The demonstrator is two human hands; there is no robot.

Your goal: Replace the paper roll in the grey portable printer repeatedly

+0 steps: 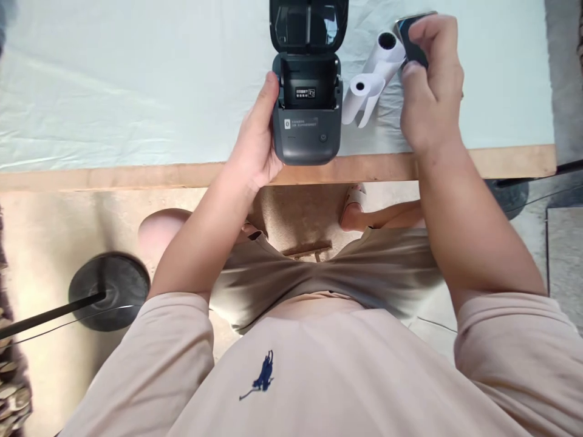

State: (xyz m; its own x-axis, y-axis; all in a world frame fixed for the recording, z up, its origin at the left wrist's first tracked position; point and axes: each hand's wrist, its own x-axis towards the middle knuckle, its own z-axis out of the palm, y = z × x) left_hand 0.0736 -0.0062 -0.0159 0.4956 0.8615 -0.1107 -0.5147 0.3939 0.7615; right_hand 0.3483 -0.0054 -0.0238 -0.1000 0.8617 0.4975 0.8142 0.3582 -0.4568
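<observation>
My left hand (pixel 259 130) grips a small black label printer (pixel 307 136) by its left side, thumb along the edge. The printer's lid (pixel 308 24) is swung up, and its roll bay, with a white label inside, shows no roll. To the right, my right hand (pixel 435 79) is over a dark phone (pixel 416 51); thumb and index finger are apart and bent above its face. Whether the fingertips touch the phone I cannot tell. Between printer and phone, two white paper rolls (pixel 382 57) lie side by side, the smaller roll (pixel 357 100) with its end partly unwound.
A pale cloth (pixel 136 79) covers the table, whose wooden front edge (pixel 113 176) runs across below the printer. Round black stand bases (pixel 109 291) are on the floor at left and right. My legs are under the table.
</observation>
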